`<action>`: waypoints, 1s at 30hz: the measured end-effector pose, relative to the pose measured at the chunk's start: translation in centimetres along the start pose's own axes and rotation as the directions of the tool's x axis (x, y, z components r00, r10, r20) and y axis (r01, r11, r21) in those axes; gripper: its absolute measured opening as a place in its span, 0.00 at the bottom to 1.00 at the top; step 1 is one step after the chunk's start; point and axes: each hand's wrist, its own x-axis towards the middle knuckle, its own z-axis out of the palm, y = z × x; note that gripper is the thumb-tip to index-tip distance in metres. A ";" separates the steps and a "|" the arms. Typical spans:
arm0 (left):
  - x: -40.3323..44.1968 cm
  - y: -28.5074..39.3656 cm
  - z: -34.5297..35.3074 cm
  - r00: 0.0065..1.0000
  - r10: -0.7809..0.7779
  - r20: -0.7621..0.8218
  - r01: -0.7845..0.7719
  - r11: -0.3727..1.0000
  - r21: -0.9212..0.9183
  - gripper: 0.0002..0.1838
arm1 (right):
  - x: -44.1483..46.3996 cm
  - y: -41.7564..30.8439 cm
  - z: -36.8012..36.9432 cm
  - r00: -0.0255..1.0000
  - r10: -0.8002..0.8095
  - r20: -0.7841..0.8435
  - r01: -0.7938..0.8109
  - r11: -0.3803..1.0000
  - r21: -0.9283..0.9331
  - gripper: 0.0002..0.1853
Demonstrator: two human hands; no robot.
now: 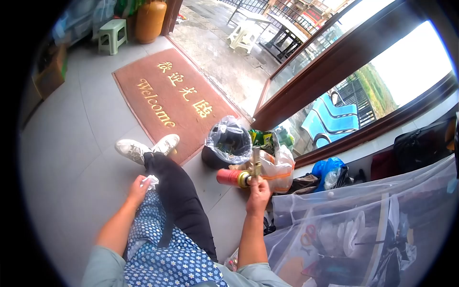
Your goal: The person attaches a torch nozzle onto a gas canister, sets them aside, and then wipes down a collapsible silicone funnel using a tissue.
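Observation:
My right hand (259,193) is closed round the brass-coloured head of a gas torch (232,177), whose red canister points left. The torch is held up in front of a black trash bin (215,156) with a clear liner and a white plastic bag (279,167). Over my lap, my left hand (138,189) pinches a crumpled white tissue (152,181). A blue flowered apron (165,260) covers my lap and dark trousers.
A red-brown welcome mat (148,91) lies at the open doorway. A pale green stool (113,37) and an orange gas cylinder (151,21) stand at the back left. White netting (291,213) covers things on my right. Blue seats (330,117) show through the glass.

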 end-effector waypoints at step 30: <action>-12.6 22.3 -5.4 0.848 0.529 0.032 -0.528 0.848 -0.032 0.56 | -5.8 -2.8 17.9 0.548 0.458 0.700 -0.812 0.093 0.576 0.14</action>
